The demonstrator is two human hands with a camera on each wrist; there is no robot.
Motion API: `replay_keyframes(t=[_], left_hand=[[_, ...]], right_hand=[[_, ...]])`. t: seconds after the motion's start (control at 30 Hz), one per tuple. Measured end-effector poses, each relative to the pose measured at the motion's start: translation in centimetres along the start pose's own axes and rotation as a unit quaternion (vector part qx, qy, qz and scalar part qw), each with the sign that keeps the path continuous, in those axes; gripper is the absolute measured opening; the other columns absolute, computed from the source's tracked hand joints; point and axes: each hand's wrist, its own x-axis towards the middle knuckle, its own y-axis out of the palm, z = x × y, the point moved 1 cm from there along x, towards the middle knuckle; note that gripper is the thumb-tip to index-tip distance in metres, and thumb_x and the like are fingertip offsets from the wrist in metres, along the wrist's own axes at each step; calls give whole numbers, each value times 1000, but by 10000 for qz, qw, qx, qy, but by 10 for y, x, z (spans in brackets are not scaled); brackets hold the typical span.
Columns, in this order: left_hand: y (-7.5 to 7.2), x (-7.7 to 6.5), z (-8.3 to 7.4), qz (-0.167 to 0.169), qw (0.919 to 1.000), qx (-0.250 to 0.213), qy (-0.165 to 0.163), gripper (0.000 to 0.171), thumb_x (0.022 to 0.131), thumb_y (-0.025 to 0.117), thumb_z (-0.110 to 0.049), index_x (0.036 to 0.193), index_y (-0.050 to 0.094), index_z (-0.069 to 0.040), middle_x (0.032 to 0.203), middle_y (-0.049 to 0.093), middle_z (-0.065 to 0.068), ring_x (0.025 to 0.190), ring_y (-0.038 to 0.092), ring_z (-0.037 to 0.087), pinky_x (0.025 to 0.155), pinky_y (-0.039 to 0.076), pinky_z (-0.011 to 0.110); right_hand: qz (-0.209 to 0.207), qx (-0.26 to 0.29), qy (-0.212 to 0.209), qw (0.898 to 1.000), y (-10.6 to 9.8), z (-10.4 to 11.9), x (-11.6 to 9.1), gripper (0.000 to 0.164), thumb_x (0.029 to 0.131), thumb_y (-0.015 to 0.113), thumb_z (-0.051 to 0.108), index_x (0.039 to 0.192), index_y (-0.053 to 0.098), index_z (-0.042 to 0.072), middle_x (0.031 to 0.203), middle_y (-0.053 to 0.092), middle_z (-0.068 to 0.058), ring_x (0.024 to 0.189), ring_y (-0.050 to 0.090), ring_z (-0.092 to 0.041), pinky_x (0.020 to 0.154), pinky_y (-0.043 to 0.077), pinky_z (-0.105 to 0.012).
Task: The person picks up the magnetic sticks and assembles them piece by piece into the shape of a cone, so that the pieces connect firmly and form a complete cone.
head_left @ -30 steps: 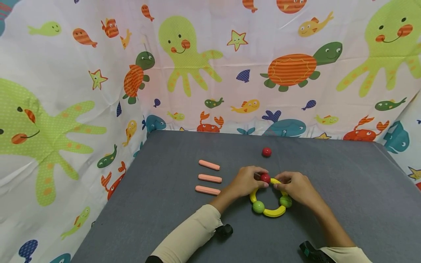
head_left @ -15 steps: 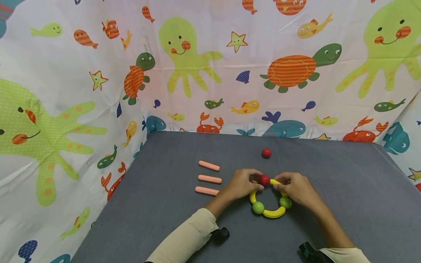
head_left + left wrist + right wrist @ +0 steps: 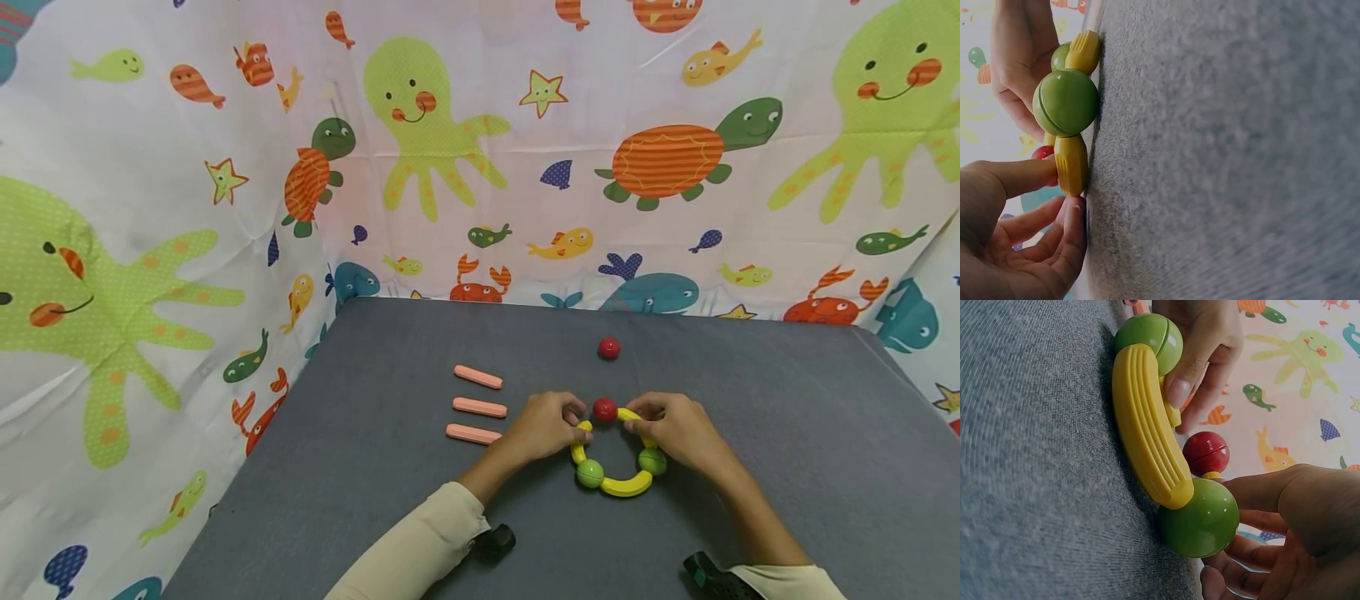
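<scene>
A ring of curved yellow rods and balls lies on the grey table. Its front yellow rod (image 3: 627,485) joins two green balls (image 3: 590,474). At the far side, a red ball (image 3: 605,409) sits at the end of the right yellow rod (image 3: 628,414), and a gap parts it from the left yellow rod (image 3: 1071,164). My left hand (image 3: 551,427) pinches that left rod near its free end between thumb and fingers. The right yellow rod is gripped by my right hand (image 3: 677,427), which hides part of it, beside the right green ball (image 3: 1199,519).
Three straight salmon-pink rods (image 3: 478,407) lie in a column to the left of the ring. Another red ball (image 3: 609,348) rests farther back. A cloth printed with sea animals (image 3: 480,167) hangs behind the table and along its left side.
My left hand has let go of the red ball, drawn back a little toward the left and front, and taken the left yellow rod's end. The right hand stays put.
</scene>
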Motion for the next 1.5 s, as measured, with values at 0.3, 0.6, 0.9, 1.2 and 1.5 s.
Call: replay_keyframes(t=[0.3,0.6,0.9,1.2,1.5], left_hand=[[4,-2,-1,-329,9994,-136,-2,33,90,84,-13,121,75,-9,94,72,-3,78,64,3,68,53,21],[5,-1,-2,-654,9974,-304,-69,37,90,85,-12,124,71,-8,96,74,0,77,66,3,67,55,22],[5,4,-1,-687,9963,-487,176,33,91,83,-9,121,70,-6,97,75,-3,78,66,0,69,55,19],[7,3,2,-618,9966,-458,292,29,92,82,-9,119,72,-5,102,75,0,86,68,1,75,56,20],[2,-13,6,-577,9943,-791,411,27,98,76,-12,124,74,-3,116,78,6,99,72,6,84,58,23]], right_hand=[[57,34,31,10000,-1,-2,0,22,97,79,21,113,79,7,93,69,-4,80,58,-19,62,47,-32],[43,55,-40,10000,-2,-2,0,22,97,79,21,113,79,7,93,70,-4,80,59,-19,62,47,-32],[-26,20,-99,9999,-2,-1,1,21,96,79,21,112,80,7,91,70,-3,81,59,-19,63,48,-32],[92,22,85,9999,-2,-2,1,24,96,79,22,114,78,5,92,69,-4,80,58,-19,64,47,-33],[-4,-58,-978,9952,8,0,2,41,98,78,16,136,70,6,133,69,-17,120,65,-38,97,54,-59]])
